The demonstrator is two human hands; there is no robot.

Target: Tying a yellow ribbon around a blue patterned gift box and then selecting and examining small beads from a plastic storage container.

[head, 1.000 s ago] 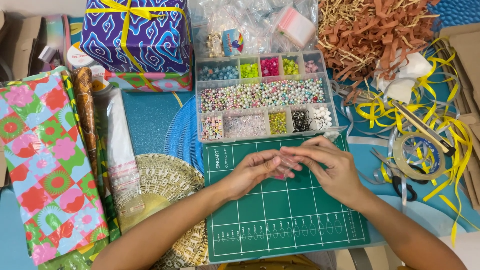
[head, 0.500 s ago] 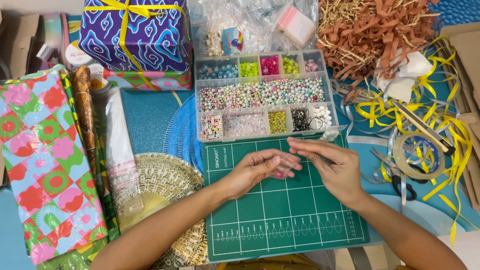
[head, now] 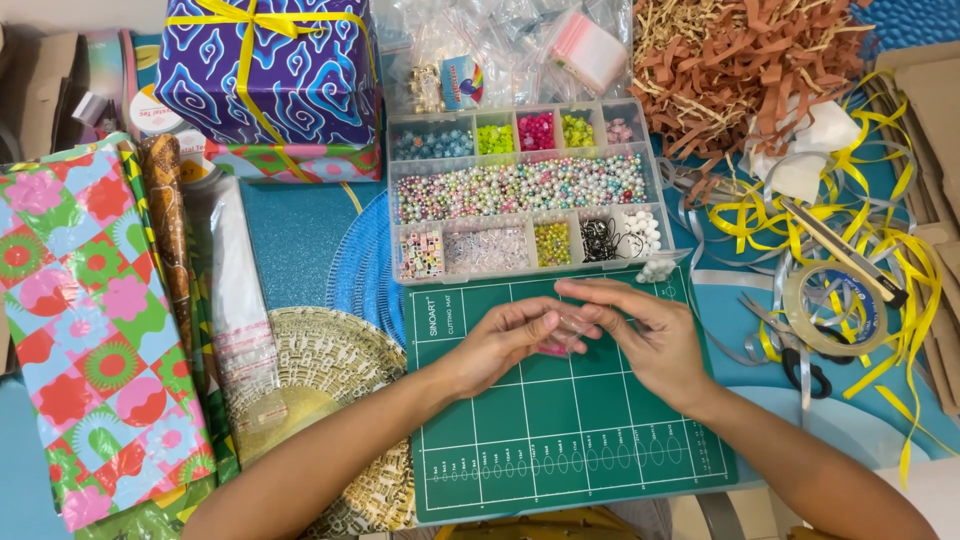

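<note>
A small clear bag (head: pixel 565 332) with sth pink inside sits between both hands, over the upper part of the green mat (head: pixel 560 440). Left hand (head: pixel 505 340) has fingers curled narrow, tips pinching the bag's left side; right hand (head: pixel 640 330) reaches across from the right, thumb and forefinger closed on the bag's top edge — both hands hold it, just above the mat. What's in the bag beyond the pink bit: can't tell.

Just past the hands, touching the mat's top edge, lies the bead box (head: pixel 520 190) — lid open, compartments w/ blue, green, pink beads in the back row, mixed pastel pearls in the long middle one, letter cubes and dark bits in front. A few white beads (head: pixel 655 268) lie loose by its right front corner.

Behind the box: clear zip bags (head: pixel 500 50). Right of the mat: tape roll (head: pixel 835 308), scissors (head: pixel 800 360), yellow ribbon (head: pixel 790 205), brown paper shred (head: pixel 750 60). Left: woven plate (head: pixel 330 360), flowered gift wrap (head: pixel 90 330), and a blue gift box (head: pixel 270 65) tied w/ yellow ribbon.
</note>
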